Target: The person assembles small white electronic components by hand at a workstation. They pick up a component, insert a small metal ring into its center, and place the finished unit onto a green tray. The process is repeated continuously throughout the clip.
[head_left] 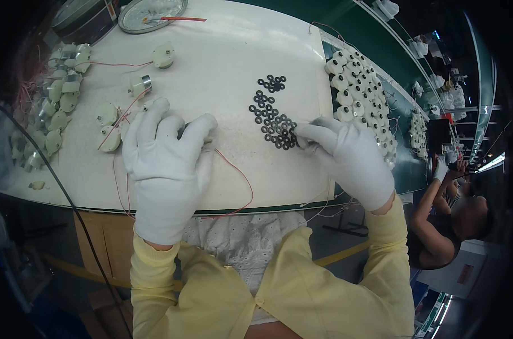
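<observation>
Round metal dish w/ red wire, top; co-worker at right.

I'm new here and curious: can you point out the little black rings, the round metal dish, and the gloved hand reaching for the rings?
black rings (273,121), head view, middle of the scattered cluster.
round metal dish (149,14), head view, its flat inside.
right hand (346,155), head view, back of the white glove.
</observation>
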The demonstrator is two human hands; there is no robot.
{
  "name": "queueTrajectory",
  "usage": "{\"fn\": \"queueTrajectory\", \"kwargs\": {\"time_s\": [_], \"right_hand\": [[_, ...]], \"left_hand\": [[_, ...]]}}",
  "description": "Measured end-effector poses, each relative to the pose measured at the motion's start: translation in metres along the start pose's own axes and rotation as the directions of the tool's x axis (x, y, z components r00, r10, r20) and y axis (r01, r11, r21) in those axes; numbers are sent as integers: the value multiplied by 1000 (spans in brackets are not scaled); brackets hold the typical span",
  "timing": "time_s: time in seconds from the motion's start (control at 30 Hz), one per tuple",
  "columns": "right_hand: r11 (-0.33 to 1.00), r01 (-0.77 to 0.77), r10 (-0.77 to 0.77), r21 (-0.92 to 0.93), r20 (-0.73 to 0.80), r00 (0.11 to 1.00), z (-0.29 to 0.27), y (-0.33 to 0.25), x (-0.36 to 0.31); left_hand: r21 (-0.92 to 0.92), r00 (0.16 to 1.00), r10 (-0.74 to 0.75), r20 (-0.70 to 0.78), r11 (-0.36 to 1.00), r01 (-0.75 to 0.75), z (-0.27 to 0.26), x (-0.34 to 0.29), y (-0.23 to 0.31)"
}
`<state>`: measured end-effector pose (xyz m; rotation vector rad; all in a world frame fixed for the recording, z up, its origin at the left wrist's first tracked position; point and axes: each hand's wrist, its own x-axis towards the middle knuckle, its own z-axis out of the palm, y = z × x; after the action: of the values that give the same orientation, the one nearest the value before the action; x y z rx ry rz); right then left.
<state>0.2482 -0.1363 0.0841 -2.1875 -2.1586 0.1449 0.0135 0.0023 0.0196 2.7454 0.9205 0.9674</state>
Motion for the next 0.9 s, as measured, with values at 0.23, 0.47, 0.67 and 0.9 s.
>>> {"fn": "queueTrajectory", "kwargs": {"time_s": [0.23, 0.47, 0.67, 0.9], "right_hand": [[918, 144, -103, -371, 129, 986, -15, -10, -16], [887, 245, -213, -392, 126, 969, -11, -8, -16], [900, 215, -186, -380, 110, 976, -15, -7, -20], [706, -7, 164, 708, -154, 974, -11, -2, -76]], "left_hand": [[69, 998, 14, 56, 997, -17, -2, 3, 5], [122, 997, 38, 62, 991, -46, -2, 1, 12], [128, 996, 51, 70, 990, -60, -2, 1, 13], [158, 993, 34, 110, 986, -51, -6, 1, 16]]}}
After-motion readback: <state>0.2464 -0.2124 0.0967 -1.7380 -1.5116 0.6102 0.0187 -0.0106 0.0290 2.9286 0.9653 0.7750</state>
